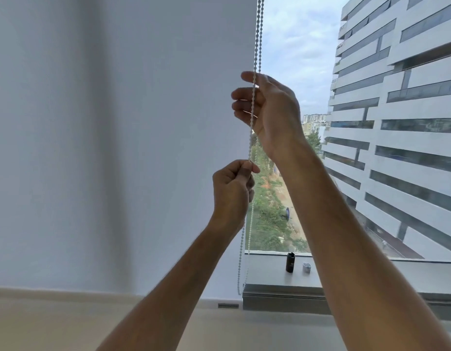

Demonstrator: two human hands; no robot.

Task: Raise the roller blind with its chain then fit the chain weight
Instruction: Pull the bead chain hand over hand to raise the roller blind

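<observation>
A white roller blind (118,148) covers the left part of the window, its bottom edge close to the sill. Along its right edge hangs a white bead chain (258,34) in two strands. My left hand (232,193) is closed on a strand at about mid height. Higher up, my right hand (270,110) has its fingers curled loosely around the strands. The chain's lower loop (240,269) dangles in front of the blind's bottom. A small grey chain weight (306,267) stands on the window sill (270,277), apart from both hands.
A black cylindrical object (290,262) stands on the sill beside the grey piece. Right of the blind, bare glass shows a large white building (396,122) and trees below. A beige ledge (67,320) runs under the blind.
</observation>
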